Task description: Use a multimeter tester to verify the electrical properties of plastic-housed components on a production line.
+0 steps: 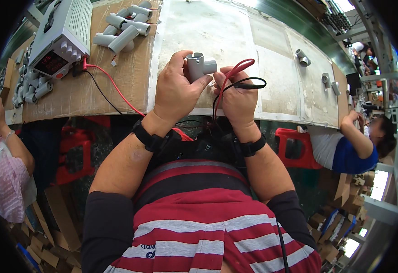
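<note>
My left hand (178,86) is closed round a grey plastic tee-shaped pipe fitting (198,68), holding it above the near part of the table. The fitting's notched end points up and its side branch points right. Close beside that branch, my right hand (239,98) pinches a red test lead (235,70) and a black test lead (253,84), which loop up over its fingers. The lead tips lie near the fitting, but whether they touch it I cannot tell. From a grey bench power supply (65,38) at the left, a red and a black lead run toward me.
Several grey pipe fittings (125,27) are heaped on cardboard at the far left, and more (35,86) lie beside the power supply. A few others (303,58) rest on the right side of the table (276,91). People sit at both sides, near red stools (294,148).
</note>
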The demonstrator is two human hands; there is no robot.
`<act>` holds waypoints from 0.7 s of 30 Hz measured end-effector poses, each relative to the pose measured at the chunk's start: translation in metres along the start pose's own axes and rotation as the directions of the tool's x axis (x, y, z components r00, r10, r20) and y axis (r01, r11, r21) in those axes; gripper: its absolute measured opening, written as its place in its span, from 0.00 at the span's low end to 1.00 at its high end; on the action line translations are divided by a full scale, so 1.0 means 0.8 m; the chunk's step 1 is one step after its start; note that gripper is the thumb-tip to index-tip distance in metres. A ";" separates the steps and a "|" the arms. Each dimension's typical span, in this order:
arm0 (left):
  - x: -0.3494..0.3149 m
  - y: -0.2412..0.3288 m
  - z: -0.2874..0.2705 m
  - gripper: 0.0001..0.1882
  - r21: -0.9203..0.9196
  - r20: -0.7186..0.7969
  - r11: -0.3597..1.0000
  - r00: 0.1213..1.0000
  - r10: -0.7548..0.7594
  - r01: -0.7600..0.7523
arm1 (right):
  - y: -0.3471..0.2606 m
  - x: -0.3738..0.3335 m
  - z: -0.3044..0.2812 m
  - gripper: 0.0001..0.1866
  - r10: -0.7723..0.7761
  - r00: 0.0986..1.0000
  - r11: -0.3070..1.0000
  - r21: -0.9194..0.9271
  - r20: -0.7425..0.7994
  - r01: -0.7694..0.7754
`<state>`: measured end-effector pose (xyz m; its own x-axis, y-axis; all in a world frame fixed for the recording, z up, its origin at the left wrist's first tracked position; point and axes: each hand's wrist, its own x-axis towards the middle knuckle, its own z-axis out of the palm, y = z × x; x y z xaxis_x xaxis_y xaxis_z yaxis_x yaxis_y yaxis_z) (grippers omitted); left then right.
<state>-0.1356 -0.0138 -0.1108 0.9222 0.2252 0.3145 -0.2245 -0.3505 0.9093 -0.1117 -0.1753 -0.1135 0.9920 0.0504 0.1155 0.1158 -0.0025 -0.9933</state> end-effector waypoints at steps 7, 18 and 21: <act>0.001 0.004 0.000 0.30 0.048 -0.015 0.999 1.000 -0.001 0.002 | 0.003 0.001 0.001 0.06 -0.031 0.999 0.999 -0.025 0.017 0.032; -0.001 0.000 0.001 0.30 0.055 -0.032 0.998 0.999 0.018 -0.016 | 0.002 -0.002 0.004 0.04 -0.123 0.992 0.975 -0.184 0.009 0.123; -0.002 0.000 0.002 0.30 0.052 -0.033 0.999 0.999 0.011 -0.009 | 0.004 -0.001 0.003 0.04 -0.116 0.993 0.977 -0.177 0.009 0.115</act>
<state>-0.1368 -0.0153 -0.1119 0.9086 0.2514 0.3335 -0.2163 -0.3997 0.8907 -0.1125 -0.1729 -0.1169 0.9715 0.0590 0.2297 0.2366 -0.1736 -0.9560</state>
